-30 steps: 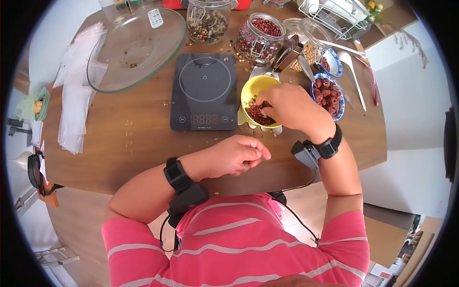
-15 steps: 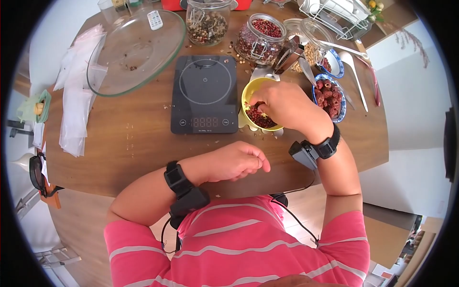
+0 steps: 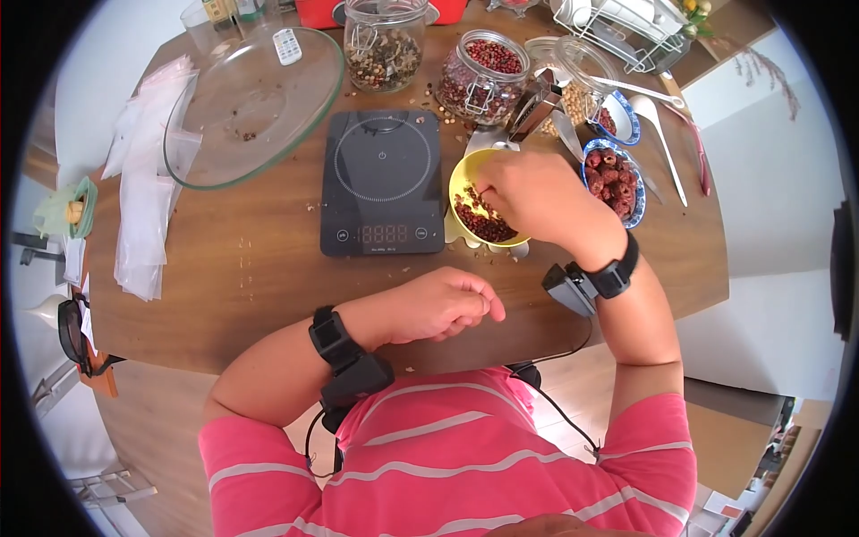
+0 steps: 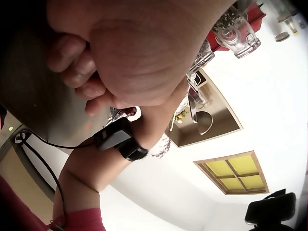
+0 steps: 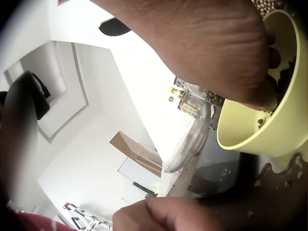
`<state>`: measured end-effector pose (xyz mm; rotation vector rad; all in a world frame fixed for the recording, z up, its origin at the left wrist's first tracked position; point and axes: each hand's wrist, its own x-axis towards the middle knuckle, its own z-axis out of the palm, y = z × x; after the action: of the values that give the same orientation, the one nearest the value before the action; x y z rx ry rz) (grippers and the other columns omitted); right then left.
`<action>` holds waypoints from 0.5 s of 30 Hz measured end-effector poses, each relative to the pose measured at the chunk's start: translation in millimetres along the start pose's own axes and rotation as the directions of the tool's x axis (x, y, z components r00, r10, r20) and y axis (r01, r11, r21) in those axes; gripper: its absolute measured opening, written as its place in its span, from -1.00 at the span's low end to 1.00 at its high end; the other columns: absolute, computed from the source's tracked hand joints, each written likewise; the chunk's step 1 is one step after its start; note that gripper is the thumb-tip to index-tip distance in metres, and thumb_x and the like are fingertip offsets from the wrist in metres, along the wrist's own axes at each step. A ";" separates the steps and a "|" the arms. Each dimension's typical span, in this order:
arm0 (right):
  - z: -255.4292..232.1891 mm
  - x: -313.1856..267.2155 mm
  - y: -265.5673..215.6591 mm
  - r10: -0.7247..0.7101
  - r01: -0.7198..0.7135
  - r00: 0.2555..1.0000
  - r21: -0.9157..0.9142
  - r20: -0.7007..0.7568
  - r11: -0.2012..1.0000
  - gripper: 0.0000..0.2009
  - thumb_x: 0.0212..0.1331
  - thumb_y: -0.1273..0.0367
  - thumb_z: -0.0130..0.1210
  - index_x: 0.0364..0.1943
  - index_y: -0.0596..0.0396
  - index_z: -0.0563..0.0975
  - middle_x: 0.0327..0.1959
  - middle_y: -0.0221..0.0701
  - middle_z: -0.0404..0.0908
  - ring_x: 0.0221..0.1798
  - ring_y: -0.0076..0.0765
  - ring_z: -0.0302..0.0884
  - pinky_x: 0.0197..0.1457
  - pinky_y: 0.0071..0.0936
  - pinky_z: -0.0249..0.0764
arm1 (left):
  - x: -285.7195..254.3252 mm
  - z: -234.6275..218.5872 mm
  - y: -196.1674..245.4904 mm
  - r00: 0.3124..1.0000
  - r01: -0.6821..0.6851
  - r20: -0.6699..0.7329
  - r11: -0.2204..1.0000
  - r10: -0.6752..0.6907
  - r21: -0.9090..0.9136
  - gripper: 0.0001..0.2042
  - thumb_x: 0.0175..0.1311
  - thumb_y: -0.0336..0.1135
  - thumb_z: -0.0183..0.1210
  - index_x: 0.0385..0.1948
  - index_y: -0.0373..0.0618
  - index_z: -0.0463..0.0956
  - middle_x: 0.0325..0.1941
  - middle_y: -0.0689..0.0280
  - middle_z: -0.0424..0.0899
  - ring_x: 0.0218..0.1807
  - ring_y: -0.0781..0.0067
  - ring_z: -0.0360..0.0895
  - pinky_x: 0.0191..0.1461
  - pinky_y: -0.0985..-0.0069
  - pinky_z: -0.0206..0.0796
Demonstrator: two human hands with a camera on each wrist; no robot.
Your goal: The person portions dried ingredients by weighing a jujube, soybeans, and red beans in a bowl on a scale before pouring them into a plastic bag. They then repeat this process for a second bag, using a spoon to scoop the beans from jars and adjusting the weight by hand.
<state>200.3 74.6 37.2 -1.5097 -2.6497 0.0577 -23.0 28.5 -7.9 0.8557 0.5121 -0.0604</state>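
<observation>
My right hand (image 3: 546, 197) reaches into a yellow bowl (image 3: 460, 170), thumb and fingers bent down over the reddish-brown peppercorns (image 3: 488, 224) inside. Patches of yellow bottom show among them. In the right wrist view, the thumb and a finger hang inside the bowl (image 5: 240, 127), their tips partly hidden; I cannot tell whether they pinch anything. My left hand (image 3: 443, 306) stays near the table's front edge, fingers loosely curled, holding nothing. Left of the bowl lies a black digital kitchen scale (image 3: 383, 183) with its display lit.
Behind the bowl stand a jar of red peppercorns (image 3: 483, 85) and a jar of mixed dried bits (image 3: 385, 54). At right are a patterned bowl of dark red dried fruit (image 3: 613, 174) and a white spoon (image 3: 662, 148). A glass dish (image 3: 255, 107) and plastic bags (image 3: 143, 215) occupy the left.
My right fingers have shifted within the yellow bowl, and the peppercorns are spread so more yellow bottom shows. My left hand is nearly unchanged. The view has tilted slightly.
</observation>
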 end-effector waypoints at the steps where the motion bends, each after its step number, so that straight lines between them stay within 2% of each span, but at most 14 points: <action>1: -5.6 -4.1 0.6 0.001 -0.001 1.000 0.001 -0.001 1.000 -0.94 0.20 0.39 0.25 -0.31 0.04 0.69 -0.27 -0.28 0.70 -0.23 0.03 0.67 -0.19 -0.10 0.56 | 0.7 -1.4 -1.8 1.000 -0.007 -0.005 1.000 0.006 -0.029 -0.74 0.53 -0.33 -0.01 0.05 -0.28 0.56 -0.47 0.53 0.32 -0.54 0.77 0.10 -0.52 0.67 -0.08; 2: -17.5 -9.5 -2.6 0.032 -0.029 0.999 0.064 -0.038 0.998 -0.93 0.20 0.40 0.23 -0.30 0.04 0.69 -0.28 -0.25 0.72 -0.23 0.04 0.69 -0.18 -0.11 0.59 | 2.3 -3.1 -4.1 1.000 -0.006 -0.005 1.000 0.006 -0.028 -0.74 0.53 -0.33 -0.01 0.05 -0.28 0.56 -0.47 0.53 0.32 -0.54 0.77 0.10 -0.52 0.67 -0.08; 4: -36.7 -20.4 -11.0 0.062 -0.053 0.995 0.126 -0.074 0.991 -0.92 0.20 0.40 0.21 -0.29 0.03 0.70 -0.29 -0.22 0.74 -0.23 0.05 0.71 -0.17 -0.11 0.62 | 5.1 -6.6 -7.4 0.998 -0.067 -0.029 0.983 0.063 -0.169 -0.64 0.65 -0.10 -0.07 0.03 -0.25 0.53 -0.42 0.47 0.38 -0.56 0.73 0.10 -0.53 0.67 -0.06; 5: -44.1 -27.4 -16.6 0.071 -0.046 0.994 0.278 -0.080 0.959 -0.92 0.15 0.47 0.26 -0.28 0.06 0.68 -0.31 -0.27 0.71 -0.28 -0.07 0.67 -0.25 -0.21 0.55 | 5.4 -6.4 -6.6 0.998 -0.068 -0.029 0.983 0.064 -0.169 -0.64 0.65 -0.10 -0.07 0.03 -0.25 0.53 -0.42 0.47 0.38 -0.56 0.73 0.10 -0.53 0.67 -0.06; 6: -47.8 -33.8 -20.8 0.080 -0.037 0.993 0.424 -0.084 0.905 -0.88 0.11 0.53 0.31 -0.27 0.09 0.66 -0.34 -0.32 0.68 -0.33 -0.18 0.63 -0.32 -0.30 0.49 | 5.9 -6.0 -5.2 0.997 -0.072 -0.057 0.972 0.061 -0.222 -0.56 0.66 0.02 -0.14 0.01 -0.22 0.51 -0.39 0.44 0.41 -0.56 0.72 0.10 -0.54 0.67 -0.05; 7: -47.9 -39.2 -23.2 0.007 0.032 0.997 0.489 -0.079 0.872 -0.81 0.06 0.59 0.34 -0.24 0.12 0.66 -0.34 -0.35 0.68 -0.34 -0.29 0.62 -0.33 -0.39 0.47 | 6.2 -5.7 -4.5 0.995 -0.076 -0.085 0.959 0.055 -0.274 -0.48 0.68 0.15 -0.20 -0.01 -0.19 0.49 -0.36 0.42 0.43 -0.56 0.71 0.10 -0.54 0.67 -0.04; 8: -49.0 -42.2 -27.8 0.009 0.031 0.997 0.491 -0.079 0.871 -0.81 0.06 0.59 0.34 -0.24 0.12 0.66 -0.34 -0.35 0.68 -0.34 -0.29 0.62 -0.33 -0.39 0.47 | 6.5 -5.3 -4.4 0.995 -0.073 -0.085 0.959 0.052 -0.274 -0.48 0.68 0.15 -0.20 -0.01 -0.19 0.49 -0.36 0.42 0.43 -0.56 0.71 0.10 -0.54 0.67 -0.04; 10: -51.6 -45.9 -36.4 -0.017 0.009 1.000 0.611 0.007 0.791 -0.81 0.05 0.59 0.35 -0.24 0.12 0.66 -0.32 -0.34 0.69 -0.31 -0.22 0.65 -0.30 -0.36 0.50 | 6.9 -5.1 -4.4 0.992 -0.103 -0.106 0.947 0.073 -0.305 -0.41 0.66 0.26 -0.26 -0.05 -0.15 0.48 -0.34 0.39 0.45 -0.56 0.70 0.08 -0.54 0.68 -0.05; 11: -45.6 -45.5 -28.9 -0.039 0.099 0.992 0.529 -0.122 0.843 -0.81 0.05 0.57 0.35 -0.23 0.13 0.66 -0.31 -0.30 0.70 -0.28 -0.13 0.67 -0.25 -0.30 0.53 | 7.7 -5.8 -5.2 0.992 -0.098 -0.105 0.948 0.069 -0.303 -0.41 0.66 0.26 -0.26 -0.05 -0.15 0.48 -0.34 0.39 0.45 -0.56 0.70 0.08 -0.54 0.68 -0.05; 12: -43.5 -44.4 -21.6 -0.037 0.097 0.992 0.530 -0.123 0.842 -0.81 0.05 0.57 0.35 -0.23 0.13 0.66 -0.31 -0.30 0.70 -0.28 -0.13 0.67 -0.25 -0.30 0.53 | 8.7 -6.7 -6.8 0.993 -0.090 -0.103 0.949 0.061 -0.304 -0.42 0.66 0.25 -0.25 -0.07 -0.14 0.48 -0.34 0.38 0.44 -0.56 0.70 0.09 -0.54 0.68 -0.05; 14: -43.8 -40.3 -7.9 0.135 -0.099 0.983 0.266 -0.123 0.959 -0.86 0.09 0.54 0.31 -0.25 0.13 0.65 -0.29 -0.28 0.71 -0.23 -0.04 0.68 -0.20 -0.22 0.56 | 9.4 -7.9 -7.5 0.994 -0.081 -0.099 0.950 0.053 -0.301 -0.43 0.66 0.24 -0.24 -0.08 -0.14 0.48 -0.34 0.38 0.44 -0.55 0.70 0.09 -0.54 0.68 -0.05; 15: -45.3 -36.7 -4.4 0.159 -0.151 0.987 0.164 -0.035 0.975 -0.87 0.10 0.48 0.29 -0.25 0.11 0.66 -0.27 -0.26 0.73 -0.19 0.00 0.70 -0.15 -0.14 0.56 | 9.2 -8.3 -7.4 0.995 -0.077 -0.089 0.956 0.054 -0.283 -0.44 0.66 0.24 -0.24 -0.10 -0.13 0.48 -0.34 0.38 0.43 -0.56 0.70 0.09 -0.54 0.68 -0.05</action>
<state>219.5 40.2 80.4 -1.6383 -2.4206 0.2370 -20.2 31.1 -21.7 0.5924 0.5518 0.1077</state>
